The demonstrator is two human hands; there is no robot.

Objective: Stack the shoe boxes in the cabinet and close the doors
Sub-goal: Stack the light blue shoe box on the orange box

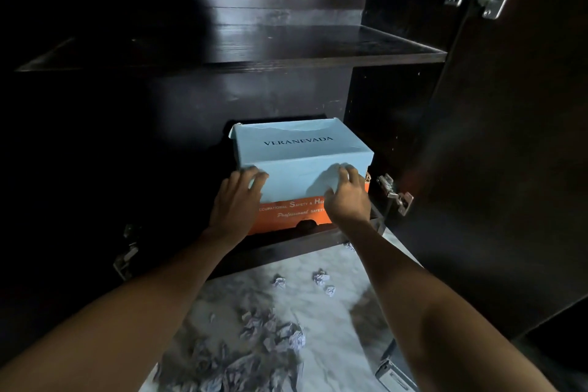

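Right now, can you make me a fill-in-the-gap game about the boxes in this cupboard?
1. The light blue shoe box sits on top of the ____ shoe box.
2. The left hand and the right hand both touch the ____ box.
3. The shelf above the boxes holds ____ boxes.
4. Crumpled ____ lies on the floor.

Missing words: orange; light blue; no; paper
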